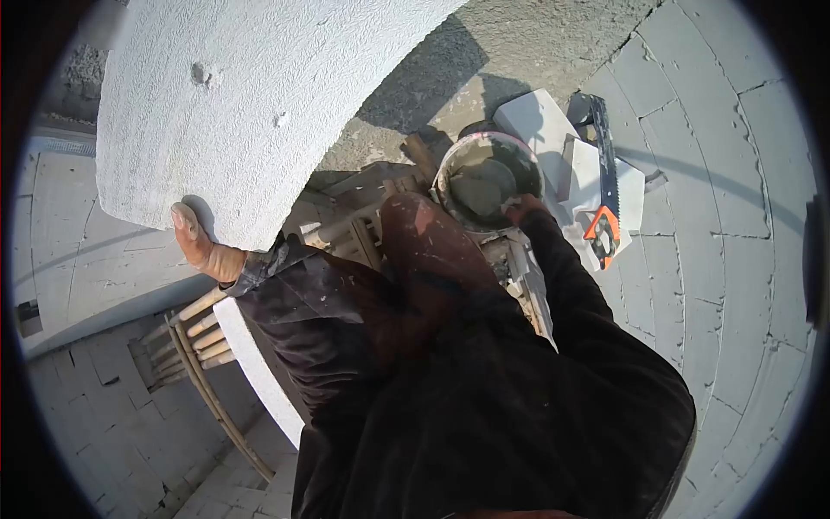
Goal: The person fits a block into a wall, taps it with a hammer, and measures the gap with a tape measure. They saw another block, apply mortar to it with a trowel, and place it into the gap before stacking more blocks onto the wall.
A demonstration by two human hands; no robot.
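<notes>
Looking down through the head camera: gripping a large white, rough-grained aerated-concrete block [251,104] at its lower corner with the left hand [201,246] — thumb lying along the near face, fingers tucked out of sight behind the edge, seemingly to bear the weight from beneath while tilting the slab in close to the body. Holding it high at upper left, apart from everything else in view.

Reaching with the right hand [521,208] to the near rim of a round pale-rimmed bucket [489,138] holding grey mortar. With the dark sleeve covering most of the hand, impossible to tell whether closed on the rim, closed on a tool, or lying loose.

Standing the bucket at the top of a wooden slatted scaffold [203,333], just beyond a dust-smeared knee [428,238], probably for easy reach. Resting just right of the bucket, across white block offcuts [540,121], a handsaw with an orange-and-black handle [605,195] — lying flat, blade pointing away, likely parked there against sliding off.
</notes>
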